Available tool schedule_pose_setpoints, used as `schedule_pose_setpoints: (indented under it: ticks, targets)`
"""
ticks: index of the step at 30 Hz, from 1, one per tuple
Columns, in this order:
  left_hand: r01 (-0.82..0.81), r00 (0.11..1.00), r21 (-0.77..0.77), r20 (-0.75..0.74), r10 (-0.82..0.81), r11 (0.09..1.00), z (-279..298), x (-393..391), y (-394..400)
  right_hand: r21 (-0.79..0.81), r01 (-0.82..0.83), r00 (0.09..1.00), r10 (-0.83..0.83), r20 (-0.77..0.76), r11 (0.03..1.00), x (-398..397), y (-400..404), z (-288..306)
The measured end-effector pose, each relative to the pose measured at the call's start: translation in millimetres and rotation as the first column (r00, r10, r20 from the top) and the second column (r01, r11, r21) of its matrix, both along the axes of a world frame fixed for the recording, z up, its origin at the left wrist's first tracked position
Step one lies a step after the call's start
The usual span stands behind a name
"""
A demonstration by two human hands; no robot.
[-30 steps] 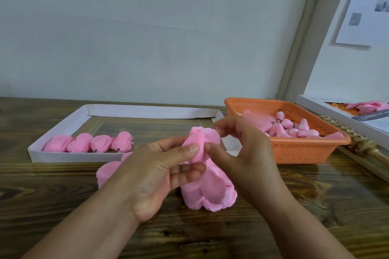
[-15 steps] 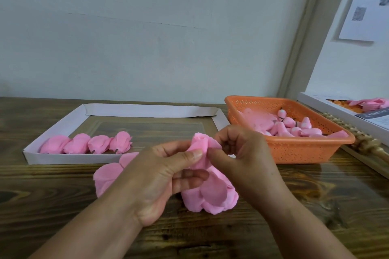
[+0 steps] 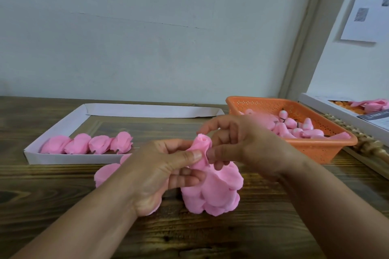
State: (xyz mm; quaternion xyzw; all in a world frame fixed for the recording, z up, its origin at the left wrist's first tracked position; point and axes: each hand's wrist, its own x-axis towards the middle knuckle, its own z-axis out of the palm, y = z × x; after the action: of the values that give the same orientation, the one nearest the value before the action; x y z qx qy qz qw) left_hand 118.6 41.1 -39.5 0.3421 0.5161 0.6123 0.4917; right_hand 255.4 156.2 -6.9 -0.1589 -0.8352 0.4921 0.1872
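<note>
Pink, one bud (image 3: 202, 143), four boxed flowers (image 3: 99, 144)

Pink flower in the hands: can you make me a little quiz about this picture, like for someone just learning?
1. True or false: four pink buds lie in the white tray.
2. The basket holding pink pieces is: A blue, B orange, C green.
3. Fill in: the left hand and right hand both pinch one pink ____.
Key: 1 true. 2 B. 3 flower.
</note>
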Motion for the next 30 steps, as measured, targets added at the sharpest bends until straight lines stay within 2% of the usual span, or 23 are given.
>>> schedule_pose_setpoints:
  ticks: [5,10,15,18,21,24,28,29,30]
  targets:
    - [0.029,0.999,-0.009,-0.017,-0.029,1.0,2,-1,0,0.075,-0.06,0.997,0.056,0.057,0.995,-2,3,8]
    - [-0.028,0.998,-0.011,-0.06,0.027,1.0,-1,1,6,0.237,0.003,0.992,-0.033,0.123,0.971,-10,1,9]
    - [-0.055,0.998,-0.006,-0.023,0.054,0.998,8,-1,16,0.284,0.145,0.986,-0.163,0.041,0.948,-17,4,13]
    - [-0.124,0.991,-0.002,-0.043,0.124,0.992,17,-1,24,0.399,0.207,0.972,-0.235,0.023,0.894,-23,5,17]
    - [-0.178,0.979,-0.002,-0.1,0.177,0.984,22,0,30,0.505,0.198,0.97,-0.243,0.024,0.84,-26,5,21]
    - [-0.192,0.974,0.002,-0.125,0.191,0.981,24,1,36,0.592,0.263,0.957,-0.282,-0.062,0.762,-29,8,14]
    - [-0.157,0.977,0.004,-0.143,0.156,0.988,16,-3,43,0.486,0.381,0.925,-0.333,-0.185,0.787,-27,22,-6]
    - [-0.185,0.955,0.014,-0.235,0.183,0.983,12,-7,45,0.417,0.439,0.898,-0.378,-0.224,0.796,-23,29,-11]
    - [-0.219,0.895,0.023,-0.395,0.21,0.976,6,-13,48,0.347,0.503,0.863,-0.435,-0.258,0.792,-18,37,-15]
